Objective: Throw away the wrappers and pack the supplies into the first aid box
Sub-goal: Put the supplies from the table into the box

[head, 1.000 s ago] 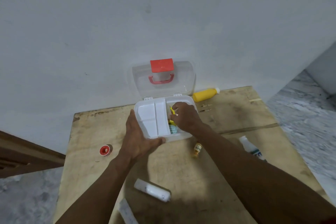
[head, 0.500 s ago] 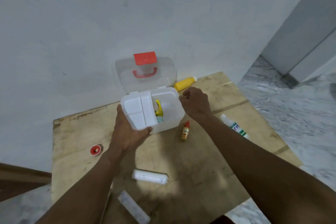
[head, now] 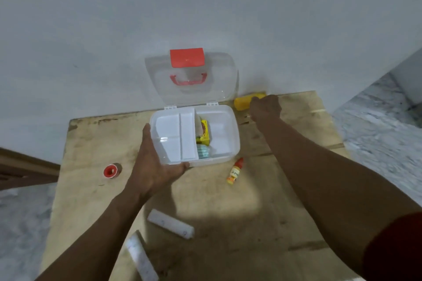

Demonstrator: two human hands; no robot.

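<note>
One head view — looking steeply down, seemingly close, over the table [head: 262, 201].

Box [head: 225, 143]: translucent white, with white inner tray [head: 175, 137]; clear lid [head: 217, 75] bearing an orange-red latch [head: 186, 57] and red handle [head: 188, 80]. Packet [head: 204, 136] inside: yellow; beside it a pale teal item [head: 202, 151]. Bottle [head: 245, 102]: yellow. Small dropper bottle [head: 234, 171]: red cap, yellow and white label. Tape roll [head: 110, 170]: red. Bandage roll [head: 170, 223]: white. Table [head: 228, 212]: tan wood, dark stains. Wall [head: 205, 7]: pale grey.
</note>
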